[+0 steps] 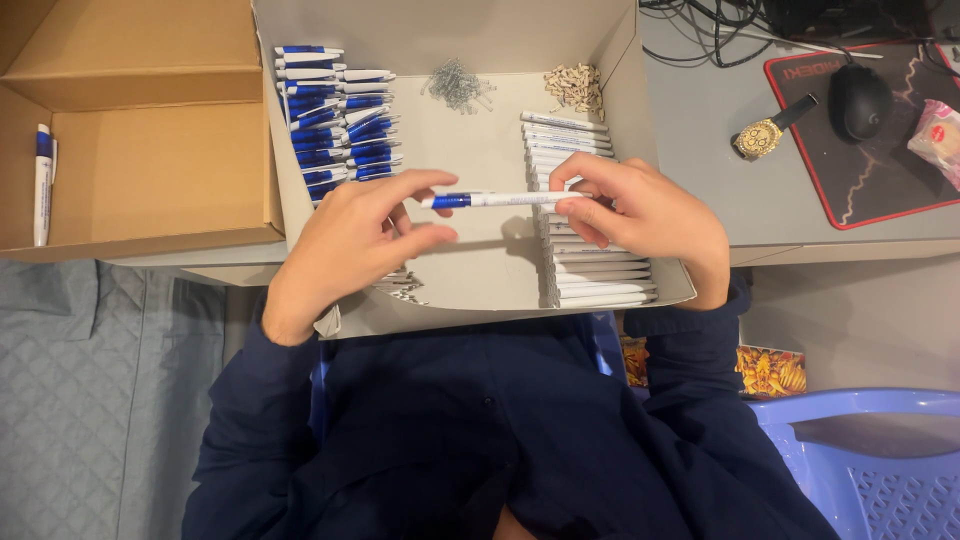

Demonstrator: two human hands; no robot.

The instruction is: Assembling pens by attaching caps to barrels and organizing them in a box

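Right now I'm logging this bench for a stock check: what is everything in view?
Blue-and-white pen: one, held level between both hands over the shallow cardboard tray.
Blue-and-white pen parts: a stack, tray's left side.
White pen barrels: a stack, tray's right side.
Small metal springs: a heap, tray's far end.
Small tan parts: a heap, beside the springs.
Brown cardboard box: one, left; one pen inside.
Gold wristwatch: one, grey desk.
Black mouse: one, on mat.
Blue plastic chair: one, lower right.
Left hand, right hand: gripping the pen's ends.
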